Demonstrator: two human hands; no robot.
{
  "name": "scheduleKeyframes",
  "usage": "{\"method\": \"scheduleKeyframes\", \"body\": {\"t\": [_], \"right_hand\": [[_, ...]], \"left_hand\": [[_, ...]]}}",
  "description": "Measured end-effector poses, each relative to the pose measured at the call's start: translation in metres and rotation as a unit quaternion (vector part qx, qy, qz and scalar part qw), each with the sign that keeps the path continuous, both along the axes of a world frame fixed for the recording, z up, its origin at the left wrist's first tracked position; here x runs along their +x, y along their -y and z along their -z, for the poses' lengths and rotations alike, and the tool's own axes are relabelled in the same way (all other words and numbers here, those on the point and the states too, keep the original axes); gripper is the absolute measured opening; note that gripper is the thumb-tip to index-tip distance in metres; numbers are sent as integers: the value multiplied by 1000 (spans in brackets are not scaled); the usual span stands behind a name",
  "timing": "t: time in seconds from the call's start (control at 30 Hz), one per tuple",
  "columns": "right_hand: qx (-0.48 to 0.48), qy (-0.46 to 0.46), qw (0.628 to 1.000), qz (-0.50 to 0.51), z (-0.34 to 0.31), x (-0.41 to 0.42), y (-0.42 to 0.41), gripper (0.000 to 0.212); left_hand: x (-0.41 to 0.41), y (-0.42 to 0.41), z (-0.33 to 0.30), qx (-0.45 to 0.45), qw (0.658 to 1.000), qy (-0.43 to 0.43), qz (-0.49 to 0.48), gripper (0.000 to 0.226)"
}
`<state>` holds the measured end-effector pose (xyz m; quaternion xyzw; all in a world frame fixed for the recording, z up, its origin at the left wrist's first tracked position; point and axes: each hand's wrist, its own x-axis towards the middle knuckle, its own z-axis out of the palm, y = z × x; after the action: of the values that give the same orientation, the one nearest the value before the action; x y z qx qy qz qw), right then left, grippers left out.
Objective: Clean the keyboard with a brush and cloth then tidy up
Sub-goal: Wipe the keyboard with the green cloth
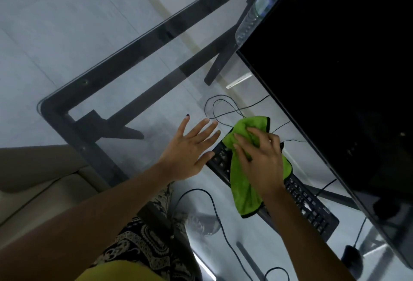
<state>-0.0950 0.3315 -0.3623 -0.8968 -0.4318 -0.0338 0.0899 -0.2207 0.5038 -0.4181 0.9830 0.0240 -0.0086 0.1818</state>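
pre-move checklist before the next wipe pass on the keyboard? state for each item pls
1. Green cloth under the right hand, lying on the keyboard: ok.
2. Left hand open and flat at the keyboard's end, holding nothing: ok.
3. Keyboard braced against sliding: cannot tell, the left thumb is only near its edge.
4. Loose cable beside the cloth, could snag: not ok.
5. Brush in view: not ok, none seen.
6. Mouse clear of the wiping path: ok.

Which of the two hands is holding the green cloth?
The right hand, pressing the green cloth on the keyboard. The left hand is open, fingers spread, empty.
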Motion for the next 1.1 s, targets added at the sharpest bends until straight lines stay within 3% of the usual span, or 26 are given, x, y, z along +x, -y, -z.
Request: {"method": "scheduleKeyframes", "body": {"t": [0.1, 0.27, 0.4, 0.53, 0.67, 0.77, 0.93, 1.03, 1.1], "right_hand": [[18, 3, 999, 43, 1, -8, -4, 22], [-7, 15, 998, -58, 2, -35, 14, 21], [10, 19, 996, 85, -2, -6, 1, 21], [-16, 53, 996, -72, 2, -29, 7, 18], [-102, 42, 994, -18, 4, -38, 14, 46], [-141, 53, 988, -41, 2, -43, 13, 43], [-42, -34, 991, 125, -9, -16, -21, 40], [-87, -21, 996, -17, -9, -37, -24, 44], [-81, -26, 996, -5, -10, -28, -15, 44]], "left_hand": [[0, 2, -1, -1, 1000, -2, -3, 54], [1, 4, 0, 12, 1000, -7, -3, 55], [1, 5, -1, 29, 1000, -13, -4, 55], [0, 6, -1, 40, 999, -18, 1, 55], [0, 6, 0, 38, 999, -19, 2, 55], [0, 6, 0, 31, 999, -18, 3, 55], [0, 6, 0, 33, 999, -19, 1, 54], [0, 7, 0, 28, 999, -18, 5, 51], [1, 6, 0, 30, 999, -22, 4, 52]]}}
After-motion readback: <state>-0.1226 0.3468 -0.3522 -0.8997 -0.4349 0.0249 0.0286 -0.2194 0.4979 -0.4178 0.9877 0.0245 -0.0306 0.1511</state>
